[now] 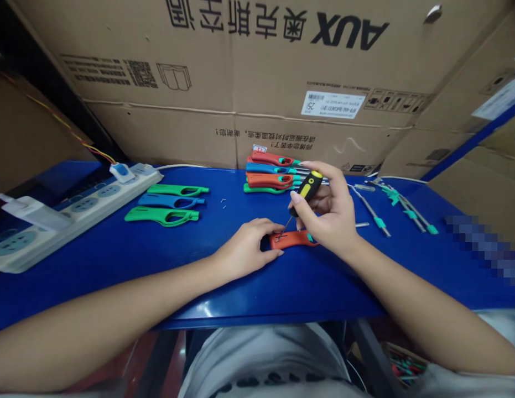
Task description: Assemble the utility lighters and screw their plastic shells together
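Note:
An orange lighter with a long metal nozzle [296, 239] lies on the blue table in front of me. Its handle end is pinched between the thumb and fingers of my left hand [251, 246]. In my right hand [329, 207] is a black and yellow screwdriver [309, 190], held tilted, its tip down at the left end of the orange handle. Just behind lies a stack of similar lighters [268, 179] in red, blue, orange and green. To the left are green and blue handle shells [170, 202] without nozzles.
A white power strip [87, 207] with plugs runs along the left side. Metal nozzle rods with teal fittings [410, 213] lie at the right. Two tiny pale bits [223, 203] rest mid-table. Cardboard [191, 127] stands behind; a box of coloured parts [406, 365] sits below the table's front edge.

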Demonstrator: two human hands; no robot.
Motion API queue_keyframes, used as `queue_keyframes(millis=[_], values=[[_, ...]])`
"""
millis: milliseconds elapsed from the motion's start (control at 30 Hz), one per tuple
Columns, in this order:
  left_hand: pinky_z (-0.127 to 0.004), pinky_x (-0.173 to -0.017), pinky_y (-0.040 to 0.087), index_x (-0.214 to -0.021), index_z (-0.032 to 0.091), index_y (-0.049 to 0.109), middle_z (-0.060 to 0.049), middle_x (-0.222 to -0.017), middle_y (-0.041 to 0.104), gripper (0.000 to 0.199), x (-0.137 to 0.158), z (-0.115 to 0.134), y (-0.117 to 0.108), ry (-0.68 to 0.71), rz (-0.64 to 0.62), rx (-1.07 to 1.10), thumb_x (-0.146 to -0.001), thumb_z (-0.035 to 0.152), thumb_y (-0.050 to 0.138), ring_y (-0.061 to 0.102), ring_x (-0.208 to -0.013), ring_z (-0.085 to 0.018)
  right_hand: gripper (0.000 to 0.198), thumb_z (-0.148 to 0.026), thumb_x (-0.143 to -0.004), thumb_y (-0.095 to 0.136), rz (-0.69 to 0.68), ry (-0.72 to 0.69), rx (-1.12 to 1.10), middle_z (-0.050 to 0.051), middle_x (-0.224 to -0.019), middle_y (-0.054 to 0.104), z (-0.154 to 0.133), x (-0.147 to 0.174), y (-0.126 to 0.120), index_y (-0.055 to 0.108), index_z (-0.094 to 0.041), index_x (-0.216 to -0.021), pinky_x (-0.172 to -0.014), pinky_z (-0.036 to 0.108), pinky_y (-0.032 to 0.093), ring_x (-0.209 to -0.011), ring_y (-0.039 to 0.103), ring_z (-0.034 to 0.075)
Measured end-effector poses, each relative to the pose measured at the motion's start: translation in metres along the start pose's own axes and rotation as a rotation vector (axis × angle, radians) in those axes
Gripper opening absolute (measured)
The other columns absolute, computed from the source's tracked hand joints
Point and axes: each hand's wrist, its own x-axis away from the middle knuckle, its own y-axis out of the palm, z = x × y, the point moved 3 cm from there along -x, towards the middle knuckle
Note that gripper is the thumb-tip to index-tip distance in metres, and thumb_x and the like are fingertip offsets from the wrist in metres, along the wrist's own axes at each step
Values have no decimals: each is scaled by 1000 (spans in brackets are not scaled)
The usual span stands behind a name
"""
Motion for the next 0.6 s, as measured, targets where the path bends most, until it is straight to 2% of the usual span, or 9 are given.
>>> queue_keyframes(millis=[200,400,600], values=[[-40,-98,52,-115,17,69,-8,-113,73,41,-1,-1,0,18,19,4,-76,17,81,69,-104,-25,48,-32,-90,68,-3,-1,25,3,-88,65,1,3,0,49,-31,-135,-40,24,52,-53,61,12],[-38,-95,53,-112,16,70,-8,-110,74,37,-1,-1,0,22,18,28,-77,18,81,69,-102,-24,49,-29,-89,70,-12,-35,37,4,-100,67,-1,4,1,51,-31,-134,-49,26,58,-62,63,13],[-39,-94,53,-112,18,70,-7,-111,74,36,-1,-1,0,26,14,39,-78,18,80,69,-101,-24,49,-29,-90,68,-39,-75,75,4,-105,67,-3,6,2,50,-32,-135,-51,29,60,-60,63,12]])
